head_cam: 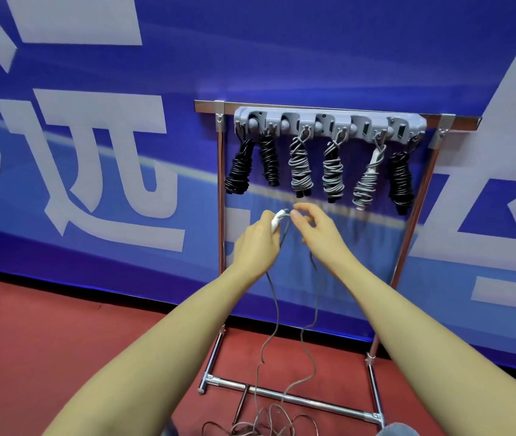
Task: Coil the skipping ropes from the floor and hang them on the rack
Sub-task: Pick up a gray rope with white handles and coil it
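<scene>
Here, left hand [258, 243] closing around a white rope handle [277, 220], right hand [316, 231] pinching the thin grey cord [277, 313] beside it, below the chrome rack [329, 116].

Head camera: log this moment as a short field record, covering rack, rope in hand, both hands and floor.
rack: chrome rack against the blue banner, grey hook strip on top
hung ropes: six coiled bundles, three black, three grey
rope in hand: grey rope, uncoiled, trailing down to the floor
left hand: left hand gripping the white handle
right hand: right hand pinching the rope beside the handle
floor: red floor, loose rope tangle at the rack base
</scene>
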{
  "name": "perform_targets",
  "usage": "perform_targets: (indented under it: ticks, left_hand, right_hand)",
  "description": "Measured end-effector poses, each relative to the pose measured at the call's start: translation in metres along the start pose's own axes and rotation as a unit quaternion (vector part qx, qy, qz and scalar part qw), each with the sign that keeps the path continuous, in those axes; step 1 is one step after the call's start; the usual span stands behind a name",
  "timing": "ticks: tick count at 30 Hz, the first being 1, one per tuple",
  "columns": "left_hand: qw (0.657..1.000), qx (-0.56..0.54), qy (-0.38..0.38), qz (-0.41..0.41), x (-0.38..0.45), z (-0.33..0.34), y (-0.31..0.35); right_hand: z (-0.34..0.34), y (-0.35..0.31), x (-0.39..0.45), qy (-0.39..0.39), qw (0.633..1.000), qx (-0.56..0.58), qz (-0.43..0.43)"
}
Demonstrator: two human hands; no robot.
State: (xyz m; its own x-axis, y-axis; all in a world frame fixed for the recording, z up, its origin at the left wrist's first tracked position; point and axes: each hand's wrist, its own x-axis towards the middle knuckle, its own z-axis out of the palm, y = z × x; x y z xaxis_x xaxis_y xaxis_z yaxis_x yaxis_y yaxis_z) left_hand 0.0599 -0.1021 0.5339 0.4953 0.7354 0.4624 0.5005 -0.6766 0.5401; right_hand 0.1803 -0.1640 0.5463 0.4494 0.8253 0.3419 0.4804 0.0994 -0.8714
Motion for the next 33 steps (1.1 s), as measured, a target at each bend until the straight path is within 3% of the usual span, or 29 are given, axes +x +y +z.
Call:
perform_targets:
  ticks: [6, 11, 16, 21, 26, 30, 33]
  left_hand:
    - [0.998, 0.056, 0.006, 0.036, -0.001, -0.005, -0.004]
    - [0.998, 0.06, -0.014, -0.017, 0.002, -0.004, -0.003]
    - [0.998, 0.015, -0.032, -0.048, 0.003, -0.001, -0.004]
    - [0.986, -0.149, -0.009, -0.075, -0.001, -0.005, 0.002]
    - [0.946, -0.306, 0.016, -0.103, 0.001, -0.004, 0.007]
    - [0.878, -0.457, 0.043, -0.138, 0.001, -0.003, 0.008]
    - [0.853, -0.489, 0.075, -0.167, 0.007, -0.006, 0.014]
  right_hand:
    - [-0.002, 0.001, -0.005, -0.045, 0.996, -0.072, -0.03]
    - [0.0, -0.003, -0.005, -0.033, 0.998, -0.031, -0.037]
    - [-0.001, -0.007, -0.007, -0.045, 0.998, 0.023, -0.042]
    - [-0.003, -0.005, -0.004, -0.065, 0.997, 0.042, -0.024]
    - [-0.002, -0.001, -0.005, -0.135, 0.99, 0.047, 0.01]
    - [0.0, 0.002, -0.008, -0.172, 0.982, 0.05, 0.066]
    - [0.008, 0.002, -0.016, -0.162, 0.977, 0.064, 0.125]
